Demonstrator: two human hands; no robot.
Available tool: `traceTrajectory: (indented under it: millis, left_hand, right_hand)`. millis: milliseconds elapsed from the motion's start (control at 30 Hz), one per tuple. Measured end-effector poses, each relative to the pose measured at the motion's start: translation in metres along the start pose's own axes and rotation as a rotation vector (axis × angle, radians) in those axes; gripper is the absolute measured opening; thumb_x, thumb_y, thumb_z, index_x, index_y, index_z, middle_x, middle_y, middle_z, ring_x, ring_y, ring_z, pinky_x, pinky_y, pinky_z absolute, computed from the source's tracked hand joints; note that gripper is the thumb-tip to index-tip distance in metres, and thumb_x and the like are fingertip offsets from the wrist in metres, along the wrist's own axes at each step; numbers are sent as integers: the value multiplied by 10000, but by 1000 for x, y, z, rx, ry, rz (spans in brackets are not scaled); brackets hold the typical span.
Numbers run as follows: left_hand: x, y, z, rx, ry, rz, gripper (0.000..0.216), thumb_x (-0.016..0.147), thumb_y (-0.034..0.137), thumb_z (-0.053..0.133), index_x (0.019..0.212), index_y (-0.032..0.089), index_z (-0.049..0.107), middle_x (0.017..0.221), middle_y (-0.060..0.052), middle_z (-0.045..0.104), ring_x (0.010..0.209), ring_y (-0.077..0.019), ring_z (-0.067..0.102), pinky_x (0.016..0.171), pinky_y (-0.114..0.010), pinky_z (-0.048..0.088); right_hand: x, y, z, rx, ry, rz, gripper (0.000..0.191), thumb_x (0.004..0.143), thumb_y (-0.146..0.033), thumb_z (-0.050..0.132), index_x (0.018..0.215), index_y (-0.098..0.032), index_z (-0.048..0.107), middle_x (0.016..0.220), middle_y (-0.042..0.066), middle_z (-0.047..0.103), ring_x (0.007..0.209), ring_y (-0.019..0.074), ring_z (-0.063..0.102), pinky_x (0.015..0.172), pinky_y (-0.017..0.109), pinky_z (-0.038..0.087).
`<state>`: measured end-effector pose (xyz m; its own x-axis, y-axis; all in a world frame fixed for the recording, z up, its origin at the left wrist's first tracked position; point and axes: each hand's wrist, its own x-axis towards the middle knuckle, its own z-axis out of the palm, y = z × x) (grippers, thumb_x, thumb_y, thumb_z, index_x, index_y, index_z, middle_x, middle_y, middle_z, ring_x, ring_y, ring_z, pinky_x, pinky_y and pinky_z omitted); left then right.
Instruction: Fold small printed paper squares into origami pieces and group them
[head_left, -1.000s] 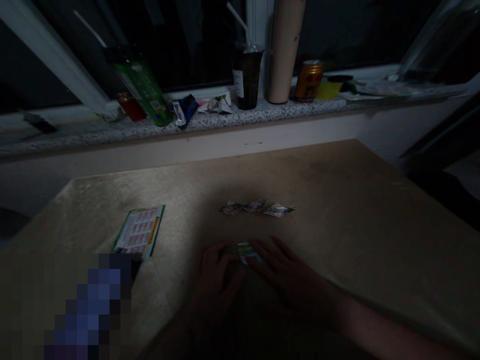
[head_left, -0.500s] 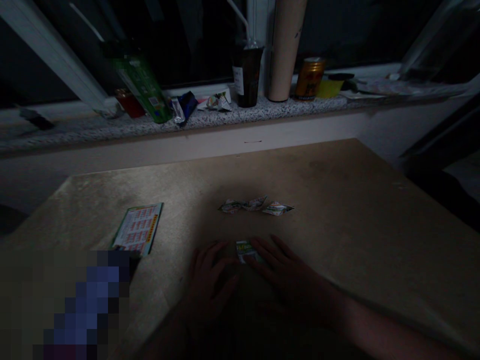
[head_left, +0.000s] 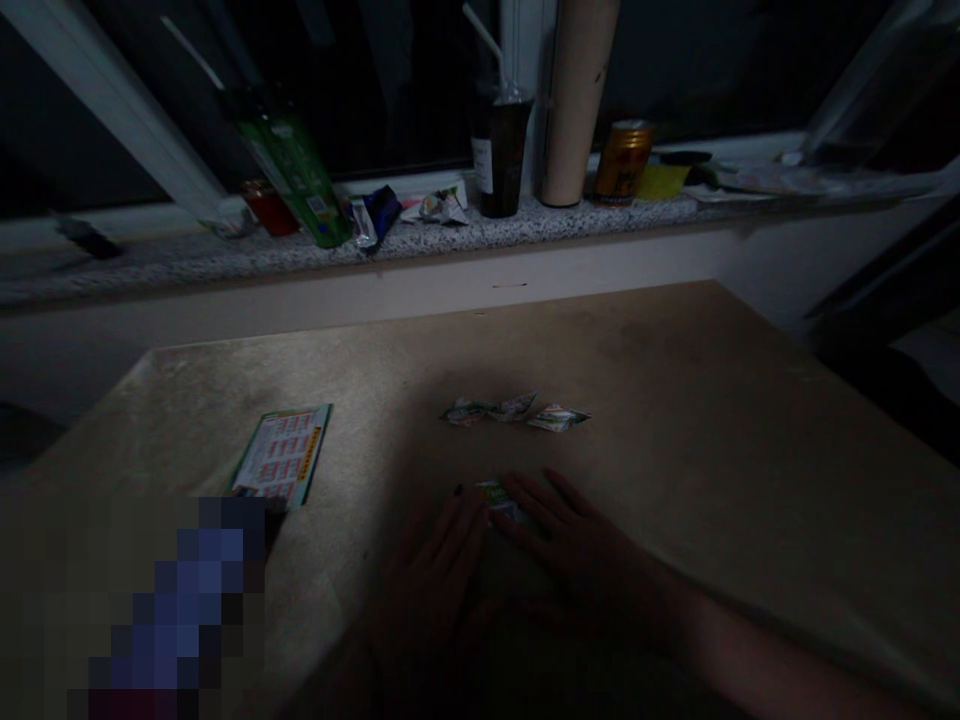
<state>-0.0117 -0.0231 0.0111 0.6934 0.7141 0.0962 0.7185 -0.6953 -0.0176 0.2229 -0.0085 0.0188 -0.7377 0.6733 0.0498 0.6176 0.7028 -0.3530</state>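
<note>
While the small printed paper is being partly covered on the near side of the folded paper shapes, it is being pressed to the table, it seems, by the outspread fingers of the unclenched right hand. The left hand is being rested on the near side of their left end, its fingers stretched and no grip being shown; whether the paper is being touched there cannot be told. The work is probably being done best when the paper is being pinned squarely by one hand and pressure is being spread evenly along its edges by the other, without its corners being dragged
</note>
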Motion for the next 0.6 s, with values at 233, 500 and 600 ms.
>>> traceTrajectory:
  millis: [233, 500, 600]
  left_hand:
    - [3, 1, -5, 25, -81, 22, 645, 884, 500, 376, 1385, 96, 329, 1430, -122, 352, 1316, -283, 281, 1096, -455, 5]
    - [0, 2, 8, 66, -45, 41, 705, 862, 559, 356, 1363, 64, 364, 1417, -167, 356, 1305, -289, 297, 1081, -453, -93]
    - [0, 1, 13, 65, -21, 78, 746, 856, 571, 337, 1375, 36, 329, 1414, -196, 351, 1315, -293, 276, 1087, -449, -53]
  right_hand:
    - [-1, -1, -3, 15, -10, -3, 737, 828, -579, 466, 1419, -197, 247, 1510, 110, 111, 1380, 259, 70, 1114, 481, 75]
    - [0, 0, 0, 19, -15, 9, 708, 849, -562, 444, 1422, -203, 232, 1510, 112, 110, 1379, 254, 83, 1114, 481, 74]
    - [0, 1, 2, 18, -1, 13, 681, 857, -528, 459, 1420, -219, 234, 1510, 107, 117, 1376, 257, 106, 1109, 488, 84]
